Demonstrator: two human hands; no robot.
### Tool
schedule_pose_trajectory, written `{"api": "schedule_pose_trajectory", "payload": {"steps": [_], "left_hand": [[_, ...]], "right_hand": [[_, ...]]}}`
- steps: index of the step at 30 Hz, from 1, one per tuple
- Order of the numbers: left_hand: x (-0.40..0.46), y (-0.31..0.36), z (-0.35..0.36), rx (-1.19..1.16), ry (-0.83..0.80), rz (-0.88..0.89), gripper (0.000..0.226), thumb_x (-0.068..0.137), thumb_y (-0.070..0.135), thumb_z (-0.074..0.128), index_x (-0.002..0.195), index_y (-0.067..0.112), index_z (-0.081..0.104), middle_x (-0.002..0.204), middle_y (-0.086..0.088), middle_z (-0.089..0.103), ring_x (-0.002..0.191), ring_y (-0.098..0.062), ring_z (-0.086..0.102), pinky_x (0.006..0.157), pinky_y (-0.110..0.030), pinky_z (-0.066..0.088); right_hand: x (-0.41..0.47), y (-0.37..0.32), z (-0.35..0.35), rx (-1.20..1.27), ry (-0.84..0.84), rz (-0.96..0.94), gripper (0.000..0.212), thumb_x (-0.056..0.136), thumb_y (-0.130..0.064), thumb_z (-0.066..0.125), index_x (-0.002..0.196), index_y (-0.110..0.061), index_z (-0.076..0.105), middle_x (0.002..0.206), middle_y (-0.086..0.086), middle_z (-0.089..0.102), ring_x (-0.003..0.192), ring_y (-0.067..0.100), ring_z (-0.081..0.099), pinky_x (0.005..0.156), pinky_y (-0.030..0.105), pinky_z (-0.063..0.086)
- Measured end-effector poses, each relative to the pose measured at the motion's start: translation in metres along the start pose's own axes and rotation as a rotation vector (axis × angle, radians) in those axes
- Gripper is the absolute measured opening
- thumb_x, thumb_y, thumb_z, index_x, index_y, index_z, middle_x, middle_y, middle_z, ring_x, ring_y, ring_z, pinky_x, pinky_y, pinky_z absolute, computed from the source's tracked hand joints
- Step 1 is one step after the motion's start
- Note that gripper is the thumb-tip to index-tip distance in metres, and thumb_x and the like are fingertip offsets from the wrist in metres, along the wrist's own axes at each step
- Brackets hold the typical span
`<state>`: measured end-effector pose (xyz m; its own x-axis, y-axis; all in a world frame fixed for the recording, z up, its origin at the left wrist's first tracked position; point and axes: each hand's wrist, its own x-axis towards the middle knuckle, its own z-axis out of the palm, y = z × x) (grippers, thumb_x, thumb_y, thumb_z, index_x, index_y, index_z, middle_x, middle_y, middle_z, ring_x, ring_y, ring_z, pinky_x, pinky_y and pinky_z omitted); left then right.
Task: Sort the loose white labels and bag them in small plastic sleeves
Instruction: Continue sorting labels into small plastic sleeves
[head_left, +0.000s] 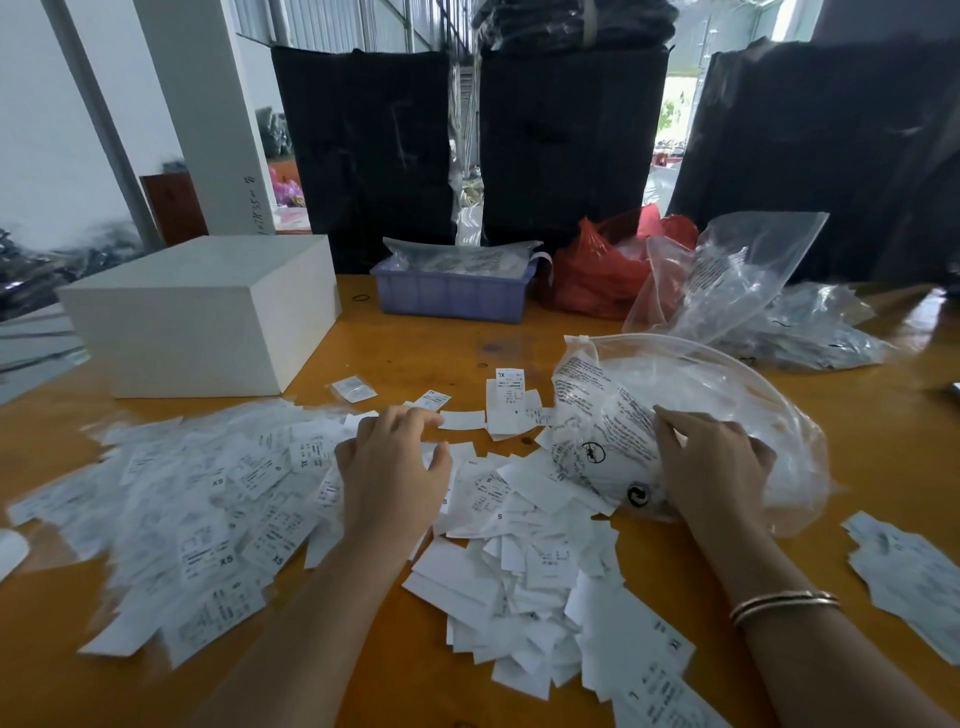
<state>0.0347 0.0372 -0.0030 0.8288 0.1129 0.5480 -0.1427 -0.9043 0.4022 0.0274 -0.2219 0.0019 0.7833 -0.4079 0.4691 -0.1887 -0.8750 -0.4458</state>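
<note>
Loose labels (519, 582) heaped nearest; left hand (389, 467) spread atop; right hand (711, 462) grips label-filled zip bag (701, 415).

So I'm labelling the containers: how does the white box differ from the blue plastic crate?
The white rectangular box is larger, plain-sided and closed; the blue plastic crate is smaller, ribbed and open-topped, holding clear plastic packets. Both stand on the orange table.
</note>
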Motion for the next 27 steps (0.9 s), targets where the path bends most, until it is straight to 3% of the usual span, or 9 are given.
{"api": "schedule_pose_trajectory", "payload": {"steps": [10, 15, 18, 21, 23, 25, 27], "left_hand": [[-0.004, 0.006, 0.0, -0.135, -0.015, 0.074, 0.019, 0.088, 0.026, 0.063, 0.107, 0.024, 0.064, 0.117, 0.004, 0.06, 0.115, -0.014, 0.048, 0.089, -0.023, 0.024], [-0.004, 0.01, -0.001, -0.222, -0.03, 0.089, 0.016, 0.088, 0.024, 0.063, 0.104, 0.023, 0.066, 0.115, 0.006, 0.061, 0.118, -0.014, 0.048, 0.092, -0.026, 0.028], [-0.004, 0.014, -0.004, -0.379, -0.059, 0.109, 0.014, 0.09, 0.024, 0.06, 0.103, 0.023, 0.066, 0.109, 0.017, 0.057, 0.116, -0.008, 0.046, 0.099, -0.034, 0.036], [-0.005, 0.016, -0.007, -0.564, -0.194, 0.118, 0.021, 0.093, 0.039, 0.052, 0.108, 0.03, 0.063, 0.104, 0.034, 0.047, 0.106, 0.011, 0.043, 0.093, -0.014, 0.032], [-0.006, 0.017, -0.009, -0.639, -0.31, 0.122, 0.034, 0.087, 0.052, 0.043, 0.113, 0.037, 0.059, 0.108, 0.035, 0.048, 0.107, 0.015, 0.043, 0.084, 0.001, 0.028], [-0.007, 0.016, -0.008, -0.678, -0.415, 0.142, 0.042, 0.083, 0.059, 0.042, 0.117, 0.04, 0.056, 0.11, 0.034, 0.05, 0.108, 0.017, 0.044, 0.08, 0.003, 0.031], [-0.01, 0.017, -0.006, -0.676, -0.467, 0.173, 0.043, 0.081, 0.068, 0.047, 0.116, 0.044, 0.054, 0.106, 0.035, 0.054, 0.106, 0.016, 0.046, 0.078, 0.003, 0.034]], "right_hand": [[-0.004, -0.008, -0.002, 0.136, 0.129, -0.086, 0.008, 0.086, -0.024, 0.067, 0.084, -0.017, 0.063, 0.098, 0.004, 0.066, 0.101, 0.026, 0.054, 0.085, 0.033, 0.021], [-0.005, -0.01, 0.001, 0.144, 0.156, -0.162, 0.015, 0.089, -0.028, 0.063, 0.087, -0.015, 0.071, 0.097, 0.002, 0.069, 0.098, 0.025, 0.054, 0.083, 0.035, 0.02], [-0.013, -0.021, -0.003, 0.273, 0.187, -0.315, 0.014, 0.089, -0.024, 0.063, 0.087, -0.015, 0.072, 0.088, -0.003, 0.069, 0.086, 0.018, 0.056, 0.08, 0.028, 0.019], [-0.025, -0.039, -0.001, 0.451, 0.058, -0.44, 0.027, 0.093, -0.036, 0.051, 0.093, -0.019, 0.072, 0.087, -0.016, 0.064, 0.081, 0.001, 0.051, 0.08, 0.022, 0.022], [-0.034, -0.049, 0.004, 0.503, -0.054, -0.486, 0.026, 0.095, -0.036, 0.049, 0.098, -0.023, 0.072, 0.085, -0.024, 0.061, 0.079, -0.007, 0.051, 0.081, 0.025, 0.028], [-0.04, -0.054, 0.006, 0.555, -0.166, -0.503, 0.015, 0.092, -0.033, 0.054, 0.095, -0.034, 0.069, 0.075, -0.032, 0.06, 0.072, -0.009, 0.056, 0.08, 0.024, 0.039], [-0.043, -0.057, 0.004, 0.612, -0.276, -0.495, 0.013, 0.087, -0.036, 0.051, 0.088, -0.048, 0.058, 0.065, -0.035, 0.059, 0.068, -0.009, 0.06, 0.068, 0.011, 0.046]]}}
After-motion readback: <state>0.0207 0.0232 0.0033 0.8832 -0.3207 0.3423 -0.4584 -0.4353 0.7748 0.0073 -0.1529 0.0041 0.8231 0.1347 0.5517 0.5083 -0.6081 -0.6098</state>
